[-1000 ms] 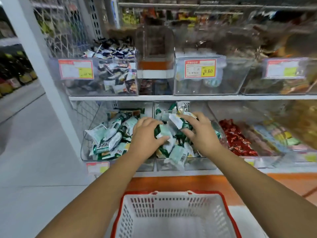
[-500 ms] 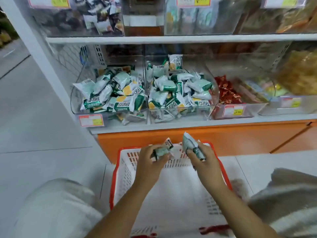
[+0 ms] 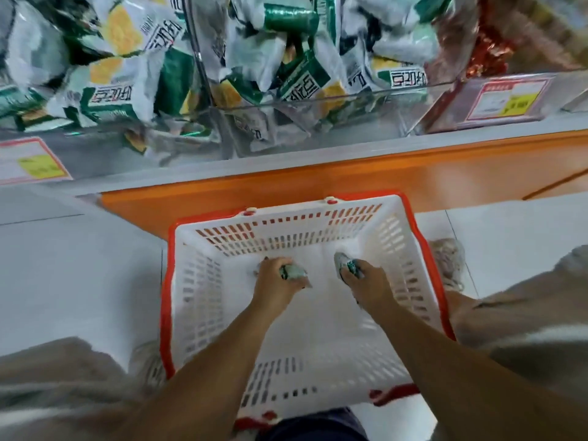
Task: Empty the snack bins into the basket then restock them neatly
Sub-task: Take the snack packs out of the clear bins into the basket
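A white basket with a red rim (image 3: 203, 313) stands on the floor below me. Both my hands are low inside it, near its bottom. My left hand (image 3: 276, 283) grips green-and-white snack packets (image 3: 292, 271). My right hand (image 3: 366, 281) grips more green-and-white packets (image 3: 345, 264). Above, two clear bins (image 3: 318, 103) on the lowest shelf are piled with the same green, white and yellow snack packets (image 3: 296, 74).
An orange base panel (image 3: 350, 183) runs under the shelf, just behind the basket. A bin of red-wrapped snacks (image 3: 486, 55) with a price label (image 3: 509, 100) sits at the right. Another price label (image 3: 35, 163) is at left. My knees flank the basket on the pale tiled floor.
My hands came from the bin with packets and have gone down into the basket. The view has tilted down and moved closer to the shelf.
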Available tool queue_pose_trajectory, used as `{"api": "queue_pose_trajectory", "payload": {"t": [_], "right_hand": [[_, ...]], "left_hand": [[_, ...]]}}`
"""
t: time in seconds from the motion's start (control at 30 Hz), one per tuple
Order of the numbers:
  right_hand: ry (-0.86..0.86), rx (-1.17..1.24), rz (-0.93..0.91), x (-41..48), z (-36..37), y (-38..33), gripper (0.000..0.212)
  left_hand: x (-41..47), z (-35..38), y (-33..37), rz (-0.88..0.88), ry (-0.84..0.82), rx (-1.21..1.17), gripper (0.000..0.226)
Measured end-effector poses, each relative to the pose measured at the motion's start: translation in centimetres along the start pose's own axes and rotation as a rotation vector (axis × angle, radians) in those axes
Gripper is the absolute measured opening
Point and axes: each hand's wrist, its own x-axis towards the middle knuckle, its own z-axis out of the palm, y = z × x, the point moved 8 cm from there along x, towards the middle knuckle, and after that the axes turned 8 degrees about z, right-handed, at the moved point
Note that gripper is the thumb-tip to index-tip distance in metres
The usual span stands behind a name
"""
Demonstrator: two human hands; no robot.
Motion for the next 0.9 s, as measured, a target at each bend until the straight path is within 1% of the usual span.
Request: {"api": "queue_pose_trajectory", "payload": {"t": [0.07,0.13,0.23,0.3,0.33,0.43,0.5,0.57,0.63,0.73,0.83,0.9], "right_hand": [[-0.012,-0.110,-0.023,2.0,0.9,0.3,0.019],[-0.023,-0.175,-0.008,4.1,1.8,1.0,0.021],[-0.053,-0.172,0.050,6.4,2.5,1.9,0.023],[-0.093,-0.177,0.096,7.5,3.0,2.3,0.016],[-0.115,-0.155,0.123,7.9,3.2,2.5,0.021],[-0.141,-0.061,0.132,9.0,3.5,2.7,0.054],[-0.140,-0.061,0.135,9.0,3.2,2.9,0.065],[-0.151,0.005,0.182,8.6,2.6,3.3,0.069],[-0.138,0.036,0.208,8.1,1.8,3.4,0.064],[-0.085,0.059,0.168,6.7,0.2,1.6,0.051],[-0.024,0.149,0.101,4.5,-1.7,-2.0,0.039],[0.026,0.237,0.016,2.3,-3.3,-5.5,0.032]], "left_hand": [[1.2,1.6,-1.0,-0.044,-0.047,0.055,0.044],[2.6,3.2,-1.8,-0.053,-0.085,0.067,0.047],[4.3,4.7,-2.6,-0.089,-0.097,0.074,0.054],[5.4,5.5,-2.9,-0.112,-0.108,0.069,0.053],[6.0,5.8,-2.8,-0.110,-0.120,0.062,0.051],[7.1,6.5,-2.8,-0.101,-0.161,0.069,0.052],[7.2,6.5,-3.1,-0.116,-0.189,0.077,0.057],[6.7,6.1,-2.9,-0.136,-0.220,0.078,0.061],[6.1,5.3,-2.3,-0.146,-0.236,0.060,0.062],[4.9,3.6,-0.4,-0.127,-0.221,0.077,0.060],[3.3,0.8,3.6,-0.031,-0.146,0.081,0.049],[1.5,-1.7,7.1,0.062,-0.082,0.057,0.039]]}}
